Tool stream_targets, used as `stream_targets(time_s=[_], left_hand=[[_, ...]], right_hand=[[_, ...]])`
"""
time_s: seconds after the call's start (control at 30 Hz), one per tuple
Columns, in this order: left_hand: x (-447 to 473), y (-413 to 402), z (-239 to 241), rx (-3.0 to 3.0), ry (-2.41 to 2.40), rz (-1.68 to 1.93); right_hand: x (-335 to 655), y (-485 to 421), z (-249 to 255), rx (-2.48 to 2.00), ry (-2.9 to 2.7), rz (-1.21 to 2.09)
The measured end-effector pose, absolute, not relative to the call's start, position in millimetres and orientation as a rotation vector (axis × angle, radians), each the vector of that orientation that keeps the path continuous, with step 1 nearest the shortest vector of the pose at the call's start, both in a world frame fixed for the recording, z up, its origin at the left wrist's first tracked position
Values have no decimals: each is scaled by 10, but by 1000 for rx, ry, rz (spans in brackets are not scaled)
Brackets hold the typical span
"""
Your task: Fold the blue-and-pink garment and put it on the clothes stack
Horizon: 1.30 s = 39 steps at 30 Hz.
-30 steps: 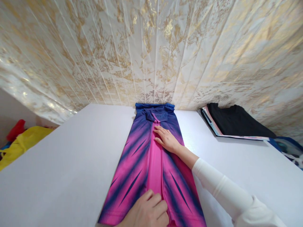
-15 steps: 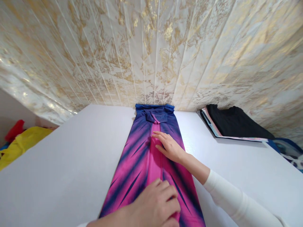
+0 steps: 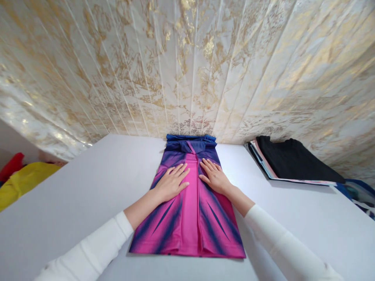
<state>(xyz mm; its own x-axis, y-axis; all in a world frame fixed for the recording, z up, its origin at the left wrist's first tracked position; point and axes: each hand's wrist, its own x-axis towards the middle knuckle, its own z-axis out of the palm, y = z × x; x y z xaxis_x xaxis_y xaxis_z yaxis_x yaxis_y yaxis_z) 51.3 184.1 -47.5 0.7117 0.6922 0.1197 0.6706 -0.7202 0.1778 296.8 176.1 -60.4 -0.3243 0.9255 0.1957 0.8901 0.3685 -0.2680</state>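
A pink and dark-blue patterned garment (image 3: 187, 218), folded into a long strip, lies on the white table (image 3: 73, 203) and reaches back to the wall. My left hand (image 3: 171, 183) rests flat on its left half, fingers stretched out. My right hand (image 3: 215, 177) lies flat on the right half, fingers spread, just across the pink centre band. Both hands press the cloth near its far, blue end and hold nothing. White sleeves cover both forearms.
A stack of folded clothes with a black piece on top (image 3: 290, 160) sits at the back right by the marbled gold-and-white wall (image 3: 187, 66). Yellow cloth (image 3: 23, 181) and red cloth (image 3: 11, 166) lie beyond the table's left edge. Blue items (image 3: 357, 193) show at the far right.
My left hand has moved from the garment's near end up to its middle and flattened beside my right hand. The view has pulled back, showing the garment's near edge.
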Motion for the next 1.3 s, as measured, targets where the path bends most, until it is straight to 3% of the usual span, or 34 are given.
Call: stream_targets(time_s=[0.13, 0.27, 0.53, 0.67, 1.07, 1.3], left_hand=[[582, 2328, -468, 2786, 1141, 323], [634, 2453, -370, 2764, 1150, 454], [800, 1185, 13, 2641, 848, 665], [839, 833, -26, 2564, 570, 582], [983, 731, -65, 2712, 697, 587], [1056, 734, -138, 2756, 697, 595]], right_hand=[[3006, 2195, -460, -1553, -2263, 192], [3027, 2079, -236, -1480, -2210, 253], [3121, 772, 109, -1227, -2356, 769], [3131, 507, 126, -1288, -2399, 705], [3137, 647, -75, -1277, -2254, 750], [3181, 759, -240, -1245, -2088, 597]])
